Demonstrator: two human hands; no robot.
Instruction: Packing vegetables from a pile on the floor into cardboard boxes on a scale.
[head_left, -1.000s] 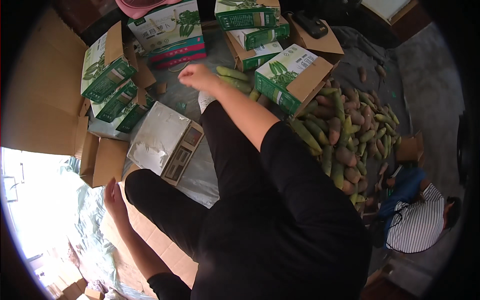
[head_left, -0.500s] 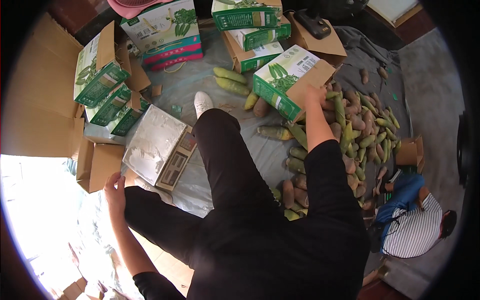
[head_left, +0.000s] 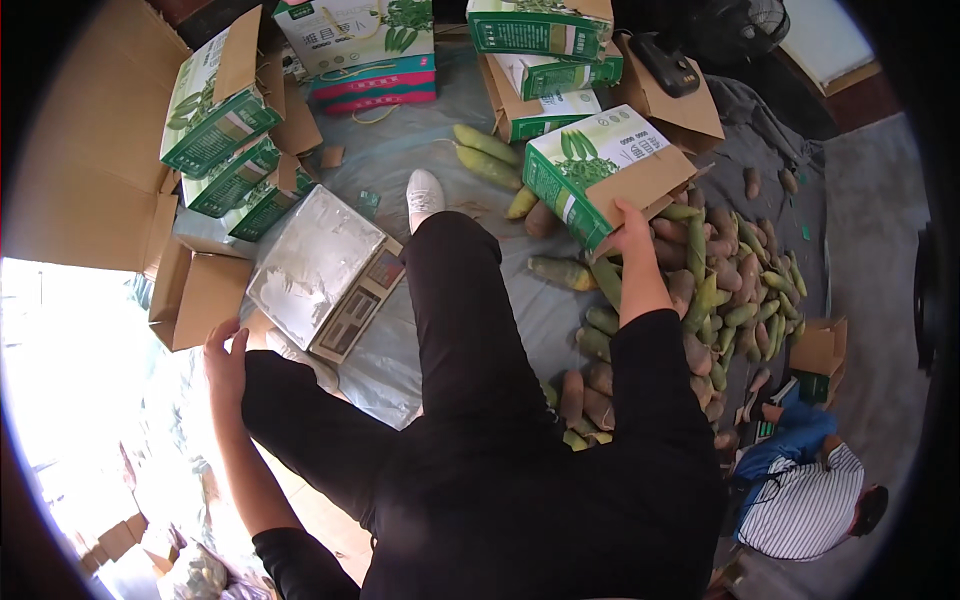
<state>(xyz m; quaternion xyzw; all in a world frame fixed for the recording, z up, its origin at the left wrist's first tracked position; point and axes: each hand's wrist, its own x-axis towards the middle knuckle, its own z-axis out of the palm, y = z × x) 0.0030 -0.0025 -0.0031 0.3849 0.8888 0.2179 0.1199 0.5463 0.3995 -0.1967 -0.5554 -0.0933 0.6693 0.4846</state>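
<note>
Rested right grip against the brown flap of a green-and-white carton, near one o'clock from mid-view; could not tell how firmly closed. Had left grip half-curled, seemingly empty, beside the left knee toward nine o'clock. Saw root vegetables heaped at three o'clock, a scale just past nine, a person in stripes at four.

On my feed, the right hand has gone from beside the white shoe to the brown flap of a green-and-white box (my view shifts too, showing more of the black fan)
</note>
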